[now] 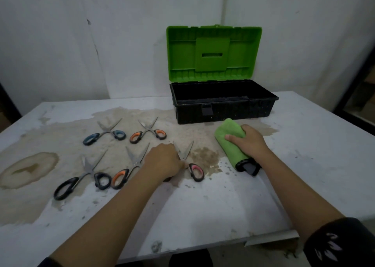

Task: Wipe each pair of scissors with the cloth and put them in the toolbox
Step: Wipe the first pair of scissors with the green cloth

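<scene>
Two grips | left grip [163, 161] curled on pink-handled scissors [191, 166] at pivot | right grip [250, 142] clasps cloth [228, 143]

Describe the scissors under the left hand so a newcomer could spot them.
Start at the open black plastic toolbox with its green lid. In front of it, the target scissors lie rightmost in the near row of three pairs, beside the green cloth, under the left hand. Only they have a pink-lined black handle.

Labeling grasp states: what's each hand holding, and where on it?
Left hand grips the pink-handled scissors near the pivot; right hand grips the green cloth around its far half.
</scene>
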`<state>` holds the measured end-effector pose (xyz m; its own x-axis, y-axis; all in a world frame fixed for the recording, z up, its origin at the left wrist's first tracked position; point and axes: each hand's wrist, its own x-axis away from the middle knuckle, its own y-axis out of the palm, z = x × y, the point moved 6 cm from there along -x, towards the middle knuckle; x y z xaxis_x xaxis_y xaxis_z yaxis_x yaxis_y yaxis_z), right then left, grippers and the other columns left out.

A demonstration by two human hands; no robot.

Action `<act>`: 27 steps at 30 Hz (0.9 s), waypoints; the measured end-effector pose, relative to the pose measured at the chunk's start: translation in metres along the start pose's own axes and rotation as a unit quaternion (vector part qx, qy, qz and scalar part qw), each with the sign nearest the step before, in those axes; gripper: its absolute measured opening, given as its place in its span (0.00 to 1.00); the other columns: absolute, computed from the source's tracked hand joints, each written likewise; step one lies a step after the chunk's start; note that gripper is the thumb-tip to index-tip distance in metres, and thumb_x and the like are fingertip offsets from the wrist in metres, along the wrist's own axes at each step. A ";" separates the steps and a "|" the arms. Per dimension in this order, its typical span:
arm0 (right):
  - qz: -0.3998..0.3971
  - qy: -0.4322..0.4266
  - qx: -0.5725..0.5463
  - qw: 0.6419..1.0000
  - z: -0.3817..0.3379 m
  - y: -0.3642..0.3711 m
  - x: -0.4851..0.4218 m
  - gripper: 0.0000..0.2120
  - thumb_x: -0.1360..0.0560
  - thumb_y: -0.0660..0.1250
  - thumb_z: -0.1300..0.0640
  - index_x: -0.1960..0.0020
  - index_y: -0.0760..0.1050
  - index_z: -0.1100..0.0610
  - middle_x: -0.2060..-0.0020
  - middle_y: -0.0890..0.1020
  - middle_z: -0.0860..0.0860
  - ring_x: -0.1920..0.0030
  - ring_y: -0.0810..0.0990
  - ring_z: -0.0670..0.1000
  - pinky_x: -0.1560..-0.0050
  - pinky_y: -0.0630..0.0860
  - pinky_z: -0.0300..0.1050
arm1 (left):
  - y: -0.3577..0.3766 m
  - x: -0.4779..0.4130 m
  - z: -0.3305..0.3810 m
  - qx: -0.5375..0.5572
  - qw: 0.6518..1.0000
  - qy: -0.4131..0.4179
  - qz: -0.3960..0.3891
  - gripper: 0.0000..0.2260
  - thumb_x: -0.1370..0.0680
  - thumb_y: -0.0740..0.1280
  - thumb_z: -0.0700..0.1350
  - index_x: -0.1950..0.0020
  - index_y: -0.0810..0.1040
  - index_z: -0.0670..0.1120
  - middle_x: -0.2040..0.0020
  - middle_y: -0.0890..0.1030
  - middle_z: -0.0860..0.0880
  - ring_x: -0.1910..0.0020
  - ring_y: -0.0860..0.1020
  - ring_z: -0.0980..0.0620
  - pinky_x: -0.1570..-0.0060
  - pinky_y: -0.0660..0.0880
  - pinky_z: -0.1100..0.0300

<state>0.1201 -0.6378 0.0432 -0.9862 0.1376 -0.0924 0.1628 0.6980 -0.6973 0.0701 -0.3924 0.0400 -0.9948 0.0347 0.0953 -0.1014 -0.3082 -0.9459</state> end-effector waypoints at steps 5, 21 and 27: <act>-0.022 0.005 -0.052 0.998 -0.008 0.003 0.008 0.20 0.30 0.72 0.45 0.47 0.76 0.57 0.52 0.79 0.52 0.52 0.78 0.53 0.58 0.72 0.45 | -0.003 0.004 -0.001 0.041 0.998 0.019 -0.043 0.12 0.29 0.72 0.53 0.58 0.80 0.44 0.60 0.79 0.44 0.56 0.79 0.46 0.56 0.74 0.54; 0.010 -0.001 -0.199 0.980 -0.031 -0.004 0.022 0.16 0.28 0.71 0.50 0.43 0.73 0.55 0.50 0.79 0.52 0.51 0.79 0.52 0.53 0.75 0.46 | -0.023 0.007 -0.008 0.453 0.889 -0.054 -0.024 0.09 0.22 0.63 0.45 0.57 0.78 0.42 0.66 0.77 0.47 0.70 0.72 0.54 0.77 0.69 0.71; 0.094 -0.140 -0.162 0.972 -0.072 -0.018 0.028 0.13 0.24 0.67 0.52 0.43 0.68 0.53 0.56 0.76 0.44 0.56 0.76 0.47 0.62 0.72 0.39 | -0.037 0.008 -0.017 0.499 0.860 -0.015 0.101 0.10 0.27 0.71 0.46 0.67 0.78 0.47 0.72 0.80 0.52 0.75 0.71 0.57 0.74 0.69 0.66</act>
<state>0.0917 -0.5963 0.1042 -0.9004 0.1202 -0.4182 0.2987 0.8697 -0.3930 0.0656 -0.3649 0.0704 -0.9907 -0.1346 -0.0175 0.1353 -0.9688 -0.2075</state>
